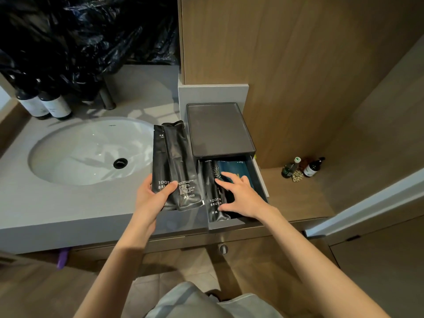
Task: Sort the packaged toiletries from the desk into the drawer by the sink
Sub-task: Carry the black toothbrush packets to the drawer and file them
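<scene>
– Progress on the sorting, how is it looking?

– Partway, I'd judge. The drawer (260,180) by the sink (87,152) is standing pulled out, and two things are lying in it: a black toothbrush packet (214,196) along its left side and a blue packet (237,169) beside it, towards the back.

– And the hands, what are they doing?

– The right hand (242,195) is reaching into the drawer with its fingers spread and fairly straight, pressing down on both packets, with the thumb touching the black one's lower end. It seems to be flattening or nudging them to make room; it is not pinching anything.

– What is waiting to go in?

– The left hand (152,195) is gripping two more black toothbrush packets (174,164) by their lower ends, thumb curled across the front, holding them upright over the counter between the sink and the drawer. Those two are plainly left to place.

– Anything beyond them?

– I cannot tell. The desk is not showing, so whatever is remaining there is hidden. The drawer is looking fairly full, so fitting the pair may be needing some care.
</scene>
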`<action>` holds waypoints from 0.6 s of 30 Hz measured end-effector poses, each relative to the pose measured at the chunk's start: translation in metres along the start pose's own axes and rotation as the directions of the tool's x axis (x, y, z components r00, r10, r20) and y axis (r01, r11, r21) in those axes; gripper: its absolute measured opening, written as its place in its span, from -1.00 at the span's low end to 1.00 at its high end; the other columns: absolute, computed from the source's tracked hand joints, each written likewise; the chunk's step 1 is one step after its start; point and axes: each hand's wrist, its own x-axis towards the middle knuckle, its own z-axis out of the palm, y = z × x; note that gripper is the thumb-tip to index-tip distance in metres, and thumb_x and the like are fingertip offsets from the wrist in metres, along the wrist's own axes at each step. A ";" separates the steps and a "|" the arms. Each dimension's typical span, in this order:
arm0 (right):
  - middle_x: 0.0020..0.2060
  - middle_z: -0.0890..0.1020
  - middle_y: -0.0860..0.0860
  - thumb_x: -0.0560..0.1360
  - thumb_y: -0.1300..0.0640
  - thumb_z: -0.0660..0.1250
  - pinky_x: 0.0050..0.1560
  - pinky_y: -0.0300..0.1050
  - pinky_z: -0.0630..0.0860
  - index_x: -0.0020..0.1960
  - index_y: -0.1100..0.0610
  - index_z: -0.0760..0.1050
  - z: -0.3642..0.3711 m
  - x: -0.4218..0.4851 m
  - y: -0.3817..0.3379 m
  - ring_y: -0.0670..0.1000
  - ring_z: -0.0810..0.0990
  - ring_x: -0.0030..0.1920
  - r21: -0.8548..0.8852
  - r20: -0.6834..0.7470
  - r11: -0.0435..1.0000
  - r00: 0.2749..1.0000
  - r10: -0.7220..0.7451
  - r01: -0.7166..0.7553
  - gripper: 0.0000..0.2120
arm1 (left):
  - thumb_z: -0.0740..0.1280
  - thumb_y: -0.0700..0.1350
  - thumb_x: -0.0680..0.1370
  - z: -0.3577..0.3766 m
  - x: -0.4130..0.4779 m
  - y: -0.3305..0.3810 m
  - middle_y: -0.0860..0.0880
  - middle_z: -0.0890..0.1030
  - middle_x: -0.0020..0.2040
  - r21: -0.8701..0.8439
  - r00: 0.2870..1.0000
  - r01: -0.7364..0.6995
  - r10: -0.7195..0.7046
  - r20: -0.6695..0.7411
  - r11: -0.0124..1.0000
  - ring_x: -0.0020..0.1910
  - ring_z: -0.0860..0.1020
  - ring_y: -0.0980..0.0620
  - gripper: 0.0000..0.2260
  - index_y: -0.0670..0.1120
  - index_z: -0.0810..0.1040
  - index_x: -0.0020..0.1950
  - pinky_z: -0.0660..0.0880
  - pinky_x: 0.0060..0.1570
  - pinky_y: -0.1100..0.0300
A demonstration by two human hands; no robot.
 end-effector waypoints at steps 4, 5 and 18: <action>0.55 0.07 -0.14 0.37 -0.13 0.48 0.47 0.26 0.06 0.56 -0.05 0.05 -0.003 0.005 0.000 0.29 -0.02 0.51 -0.085 0.120 0.996 0.993 -0.006 0.016 -0.09 | 0.44 -0.26 0.44 0.003 0.001 -0.001 -0.04 0.66 0.00 -0.002 1.000 -0.003 0.003 0.004 1.000 0.00 0.62 0.00 -0.70 -0.06 0.55 0.14 0.51 0.00 0.18; 0.56 0.07 -0.14 0.38 -0.13 0.47 0.47 0.27 0.05 0.56 -0.05 0.04 -0.003 0.006 -0.001 0.30 -0.05 0.52 -0.095 0.125 0.995 0.992 -0.003 0.015 -0.08 | 0.44 -0.26 0.44 0.004 0.001 -0.001 -0.04 0.66 0.00 -0.002 1.000 -0.007 0.007 0.010 1.000 -0.01 0.62 0.01 -0.70 -0.06 0.55 0.14 0.51 0.00 0.18; 0.12 0.63 -0.05 0.59 0.05 0.24 0.12 -0.11 0.49 0.29 0.01 0.51 -0.016 -0.004 -0.034 -0.06 0.55 -0.01 0.531 -0.245 0.847 0.958 0.147 0.006 -0.71 | 0.44 -0.25 0.45 0.016 -0.001 -0.007 -0.01 0.67 -0.01 0.042 0.997 -0.018 0.015 0.075 0.999 -0.02 0.63 0.04 -0.72 -0.04 0.55 0.12 0.52 -0.06 0.22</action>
